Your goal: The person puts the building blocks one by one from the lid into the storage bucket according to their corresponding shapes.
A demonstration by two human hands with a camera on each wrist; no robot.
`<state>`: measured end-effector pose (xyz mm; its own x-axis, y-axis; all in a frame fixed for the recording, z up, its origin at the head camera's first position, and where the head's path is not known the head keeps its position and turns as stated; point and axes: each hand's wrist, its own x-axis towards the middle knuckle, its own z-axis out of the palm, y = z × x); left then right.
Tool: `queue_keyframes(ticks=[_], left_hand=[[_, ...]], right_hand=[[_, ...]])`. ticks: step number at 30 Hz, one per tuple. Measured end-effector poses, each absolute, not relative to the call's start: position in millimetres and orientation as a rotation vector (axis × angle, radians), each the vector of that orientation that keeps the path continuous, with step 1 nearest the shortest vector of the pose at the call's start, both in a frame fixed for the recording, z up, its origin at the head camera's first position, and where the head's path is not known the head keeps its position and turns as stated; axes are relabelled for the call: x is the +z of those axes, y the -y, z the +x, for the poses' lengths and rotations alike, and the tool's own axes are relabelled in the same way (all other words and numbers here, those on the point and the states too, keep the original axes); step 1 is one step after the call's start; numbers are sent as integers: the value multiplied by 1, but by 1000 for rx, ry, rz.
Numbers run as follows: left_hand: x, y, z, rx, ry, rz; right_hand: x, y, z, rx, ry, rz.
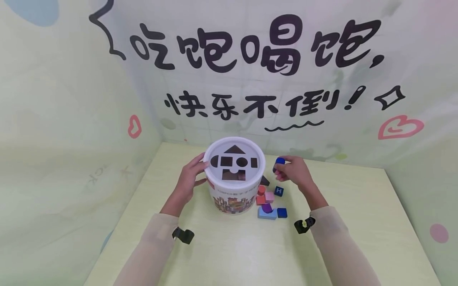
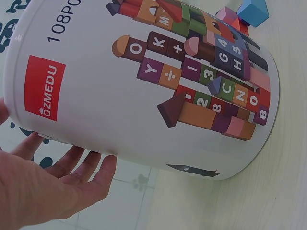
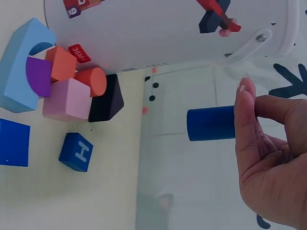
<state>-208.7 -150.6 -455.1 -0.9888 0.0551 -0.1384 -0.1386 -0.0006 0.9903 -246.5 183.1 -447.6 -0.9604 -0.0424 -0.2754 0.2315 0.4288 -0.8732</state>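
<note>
One blue cylinder (image 3: 211, 123) is pinched by the right hand (image 1: 297, 171), right of the white bucket (image 1: 232, 194), whose left side the left hand (image 1: 187, 178) touches, fingers extended.

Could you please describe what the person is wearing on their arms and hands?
The left sleeve and right sleeve are long, plain and pale beige. A small black curved fitting sits at each wrist, left and right; the right one shows a yellowish spot. The left hand and right hand are gloveless.
</note>
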Motion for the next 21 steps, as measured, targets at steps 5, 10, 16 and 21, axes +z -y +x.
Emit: queue_keyframes(ticks=[5,10,16,21], left_hand=[[-457,150,-210,2138,-2110,-93],[-456,150,-209,2136,-2110,-89],[-457,150,-209,2143,-2102,-86],[-457,150,-210,2143,-2107,-85]], right_hand=[[-427,-180,-243,-1543,-2467,113],[-409,-175,-239,-1542,-2508,49],[-391,-169,-236,-1539,-2537,-24],[-378,-166,-235,-1542,-2553,-69]])
